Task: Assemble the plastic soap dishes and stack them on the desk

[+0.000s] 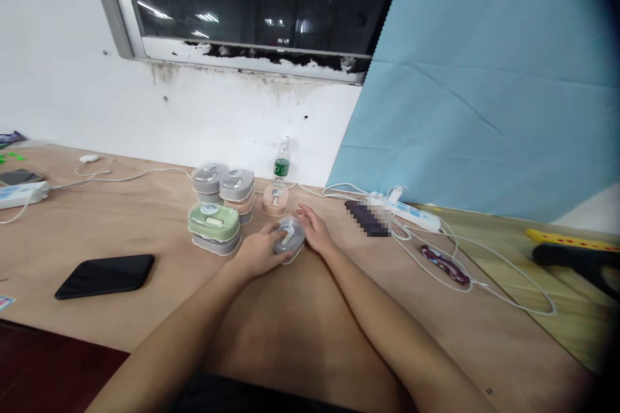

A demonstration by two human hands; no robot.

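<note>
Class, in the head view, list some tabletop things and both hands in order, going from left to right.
Left-edge power strip, black phone, green-lidded container, left hand, gray container, right hand, maroon patterned item.

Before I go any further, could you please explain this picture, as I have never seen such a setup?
Of course. There is no machine here: these are a person's bare hands, seen by a camera worn on the head, looking forward and down. The left hand holds a grey box, fingers on top and thumb at the near side. The open right hand is close by its right side; whether it touches is hard to tell. On the table, stacked boxes stand to the left, a bottle near the wall, and a phone at the near left.
</note>
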